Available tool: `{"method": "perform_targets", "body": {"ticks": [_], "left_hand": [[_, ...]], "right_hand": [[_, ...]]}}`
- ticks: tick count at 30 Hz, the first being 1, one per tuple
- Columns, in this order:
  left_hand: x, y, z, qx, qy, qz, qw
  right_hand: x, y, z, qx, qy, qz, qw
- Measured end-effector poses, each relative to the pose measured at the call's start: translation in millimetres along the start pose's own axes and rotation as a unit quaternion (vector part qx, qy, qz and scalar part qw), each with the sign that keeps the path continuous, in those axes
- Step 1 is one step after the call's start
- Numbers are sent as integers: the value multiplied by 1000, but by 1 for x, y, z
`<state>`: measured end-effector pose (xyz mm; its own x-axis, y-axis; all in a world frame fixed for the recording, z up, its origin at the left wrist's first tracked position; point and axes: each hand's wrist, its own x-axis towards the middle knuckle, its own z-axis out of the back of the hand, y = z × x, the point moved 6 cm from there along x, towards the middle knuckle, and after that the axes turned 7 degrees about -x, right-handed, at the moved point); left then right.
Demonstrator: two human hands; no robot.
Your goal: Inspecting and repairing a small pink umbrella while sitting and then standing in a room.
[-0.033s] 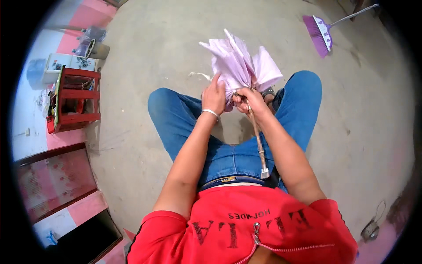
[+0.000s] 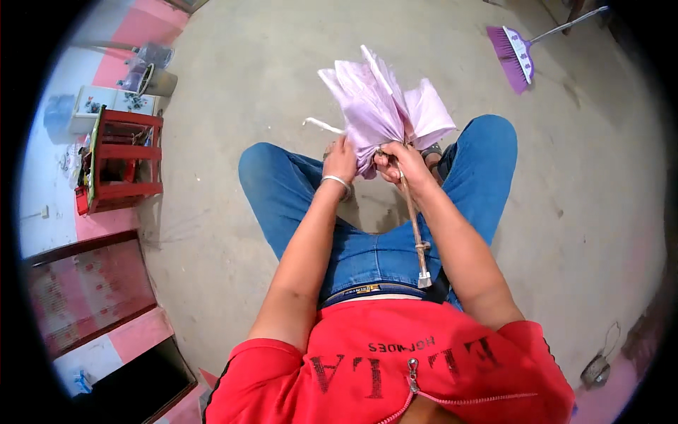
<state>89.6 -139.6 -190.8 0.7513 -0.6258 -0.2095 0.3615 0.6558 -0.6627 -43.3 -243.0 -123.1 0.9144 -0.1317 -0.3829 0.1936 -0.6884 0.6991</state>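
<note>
A bundle of pleated lilac cloth [image 2: 378,106], much like a folded umbrella, fans out in front of me between my knees. My right hand [image 2: 404,164] is closed around its gathered base and the brown rod [image 2: 413,219]. That rod runs back toward my waist and ends in a metal piece. Against the cloth's left side, my left hand [image 2: 340,161] has its fingers drawn together on a thin white strip [image 2: 323,126], whose free end points out to the left. The fingertips of my left hand are partly hidden.
On the floor at upper right lies a purple broom [image 2: 519,56]. Along the left wall stand a red wooden rack [image 2: 128,151] and a bucket [image 2: 161,83]. My bent knees in blue jeans [image 2: 265,177] flank the cloth. A small dark metal object [image 2: 597,369] sits at lower right.
My left hand has slid slightly down and left off the cloth, its fingers now drawn in. The white strip is pulled straighter. My right hand keeps its grip, almost unmoved.
</note>
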Motion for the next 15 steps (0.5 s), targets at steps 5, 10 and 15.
{"method": "perform_targets", "body": {"ticks": [5,10,15], "left_hand": [[-1,97,-17,6,76,-16,997],[-27,-66,-1,-711,179,187,654],[-20,25,-4,-669,11,187,719]], "right_hand": [[-4,15,-30,79,37,21,996],[-4,7,2,181,25,29,983],[2,0,-6,50,-34,-9,998]]}}
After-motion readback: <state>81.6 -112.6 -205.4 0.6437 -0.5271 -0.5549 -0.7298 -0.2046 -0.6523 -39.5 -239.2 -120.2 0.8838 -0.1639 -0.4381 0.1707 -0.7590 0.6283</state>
